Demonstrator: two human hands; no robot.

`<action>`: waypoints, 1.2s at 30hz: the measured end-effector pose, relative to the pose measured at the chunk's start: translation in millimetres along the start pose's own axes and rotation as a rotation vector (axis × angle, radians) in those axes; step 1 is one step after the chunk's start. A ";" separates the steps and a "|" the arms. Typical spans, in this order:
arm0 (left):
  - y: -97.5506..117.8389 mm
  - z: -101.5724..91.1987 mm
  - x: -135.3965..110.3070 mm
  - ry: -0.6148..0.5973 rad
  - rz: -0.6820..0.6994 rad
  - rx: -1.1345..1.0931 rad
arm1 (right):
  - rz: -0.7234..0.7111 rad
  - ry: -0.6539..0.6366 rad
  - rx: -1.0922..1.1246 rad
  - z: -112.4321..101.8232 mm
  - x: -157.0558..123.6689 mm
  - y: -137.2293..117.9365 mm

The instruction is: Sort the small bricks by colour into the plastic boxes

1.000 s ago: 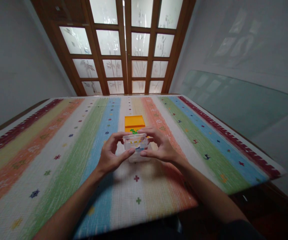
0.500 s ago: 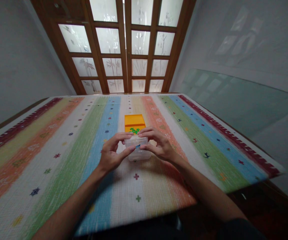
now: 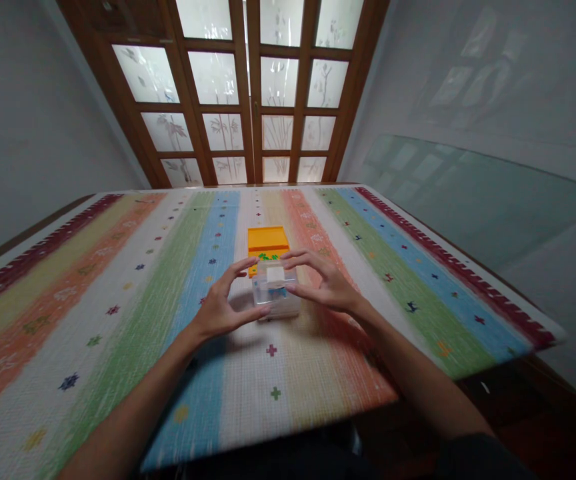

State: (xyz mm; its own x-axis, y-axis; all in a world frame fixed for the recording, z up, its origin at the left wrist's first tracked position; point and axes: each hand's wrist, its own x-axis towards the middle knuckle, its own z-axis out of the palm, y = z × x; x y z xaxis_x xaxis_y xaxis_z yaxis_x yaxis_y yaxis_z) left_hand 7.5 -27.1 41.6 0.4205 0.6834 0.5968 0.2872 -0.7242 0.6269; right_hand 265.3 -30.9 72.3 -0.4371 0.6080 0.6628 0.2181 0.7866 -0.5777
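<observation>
A small clear plastic box (image 3: 288,308) stands on the tablecloth in front of me, with a whitish patch on its upper part and something blue showing through. My right hand (image 3: 329,285) grips the upper right side of the box between thumb and fingers. On the other side, my left hand (image 3: 219,308) is spread open; its thumb reaches the box's near left edge and its fingers are off the far left corner. Just beyond lies an open yellow case (image 3: 268,237) with small green pieces (image 3: 268,257) in its near half. My fingers and the clear box partly hide that half.
A striped, patterned tablecloth (image 3: 118,353) covers the table, whose front edge runs close to my body. Walls rise at left and right, and a glass panel (image 3: 468,193) leans on the right one. Wooden glazed doors (image 3: 253,100) stand behind the table.
My left fingers have spread and come away from the clear box. Its upper part has tilted, so the whitish patch shows more. My right hand stays at the box.
</observation>
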 end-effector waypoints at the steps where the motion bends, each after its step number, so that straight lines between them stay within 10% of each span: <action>1: -1.7 -0.8 -1.2 -0.016 -0.015 0.006 | -0.004 -0.020 -0.005 -0.9 -1.4 1.6; 36: -4.0 -0.8 -5.5 -0.127 -0.111 -0.040 | 0.007 -0.106 -0.034 -3.0 -9.4 8.3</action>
State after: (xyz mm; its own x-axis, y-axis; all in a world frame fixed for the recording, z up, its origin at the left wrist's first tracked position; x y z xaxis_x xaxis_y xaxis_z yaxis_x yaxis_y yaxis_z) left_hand 3.3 -28.0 36.2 0.4941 0.7401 0.4563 0.3046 -0.6389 0.7064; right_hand 273.9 -29.8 62.7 -0.5249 0.6003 0.6034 0.2502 0.7864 -0.5648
